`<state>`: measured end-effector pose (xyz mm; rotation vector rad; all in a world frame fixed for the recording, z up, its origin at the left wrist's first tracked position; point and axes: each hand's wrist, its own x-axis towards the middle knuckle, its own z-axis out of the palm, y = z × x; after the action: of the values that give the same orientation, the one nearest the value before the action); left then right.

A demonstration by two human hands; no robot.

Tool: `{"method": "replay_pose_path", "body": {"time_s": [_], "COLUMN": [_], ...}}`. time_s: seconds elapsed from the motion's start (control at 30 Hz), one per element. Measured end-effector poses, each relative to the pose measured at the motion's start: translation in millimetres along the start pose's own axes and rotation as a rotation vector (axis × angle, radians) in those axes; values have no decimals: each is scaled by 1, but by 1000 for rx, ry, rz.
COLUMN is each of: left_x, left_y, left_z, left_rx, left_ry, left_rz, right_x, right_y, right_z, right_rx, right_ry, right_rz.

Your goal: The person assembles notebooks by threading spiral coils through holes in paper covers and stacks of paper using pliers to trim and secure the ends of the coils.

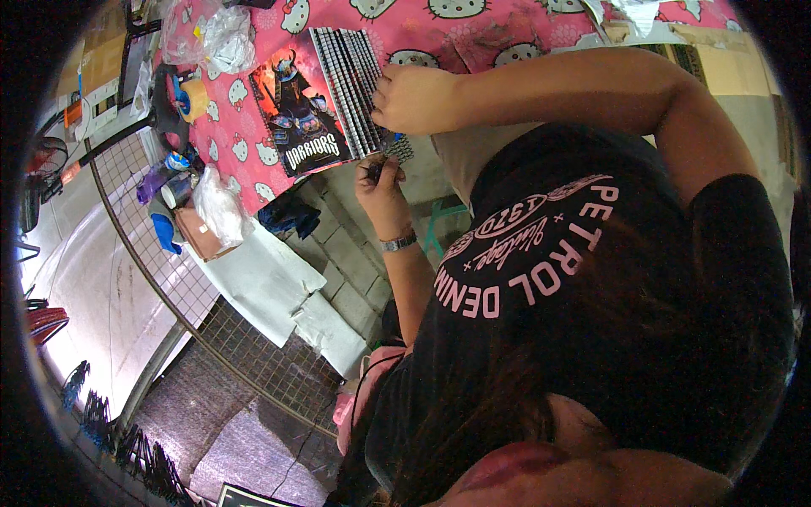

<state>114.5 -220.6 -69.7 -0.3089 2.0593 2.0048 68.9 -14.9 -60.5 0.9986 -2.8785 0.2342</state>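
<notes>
A fanned stack of notebooks (304, 114) lies at the near edge of the pink table. The top cover shows an armoured figure on red and black, and the bound edges (353, 93) form a striped row on the right. My right hand (414, 99) reaches across from the right, its fingers curled against those bound edges. Below the stack's near corner is my left hand (384, 190), with a watch on its wrist. Its fingers are closed around a small dark thing (373, 172) that I cannot make out, next to the notebooks.
The table has a pink cartoon-cat cover (241, 118). Clear plastic bags (228, 42) and a tape roll (194, 100) lie to the left. A white plastic bag (221, 207) and a brown box (203, 234) are near the wire mesh rack (156, 245). White sheeting (262, 275) hangs below.
</notes>
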Motion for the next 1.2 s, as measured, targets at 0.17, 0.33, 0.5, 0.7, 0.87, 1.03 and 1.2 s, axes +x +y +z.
{"method": "replay_pose_path", "body": {"time_s": [0.17,0.33,0.5,0.7,0.87,1.03,1.2], "left_x": [1,2,4,2,3,8,6], "left_y": [-6,-10,-10,-11,-15,-17,-21], "left_z": [-8,-5,0,-4,-3,0,-7], "left_rx": [-64,-155,-11,-33,-115,11,-20], "left_ry": [14,24,-32,18,-1,-59,17], "left_rz": [-32,-58,-65,-93,-96,-87,-123], "right_x": [1,-16,-5,-3,-15,0,-2], "right_y": [7,16,7,14,18,7,10], "right_z": [1,22,11,22,37,16,15], "right_rx": [150,-37,-7,66,15,43,153], "right_ry": [-272,212,8,-182,305,-154,-341], "right_rz": [100,1,-12,59,-24,-1,87]}}
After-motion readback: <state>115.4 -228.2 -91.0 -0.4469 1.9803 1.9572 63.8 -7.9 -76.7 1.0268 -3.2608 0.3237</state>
